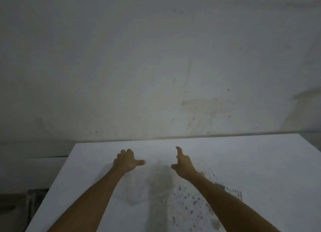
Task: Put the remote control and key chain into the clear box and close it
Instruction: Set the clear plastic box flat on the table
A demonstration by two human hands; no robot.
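Note:
Both my arms reach forward over a white table (260,162). My left hand (126,161) hovers palm down, fingers bent and thumb stuck out to the right, with nothing in it. My right hand (184,164) is spread, forefinger pointing ahead, and is also empty. A dark remote control (233,191) with pale buttons lies on the table, partly under my right forearm. Between my forearms is a faint, blurred translucent shape (156,184); I cannot tell whether it is the clear box. No key chain is visible.
Dark specks and stains (189,204) mark the tabletop near my right forearm. A stained pale wall (156,66) rises right behind the table's far edge. Left of the table is a lower ledge (43,169) and a dark object (31,200) near the floor.

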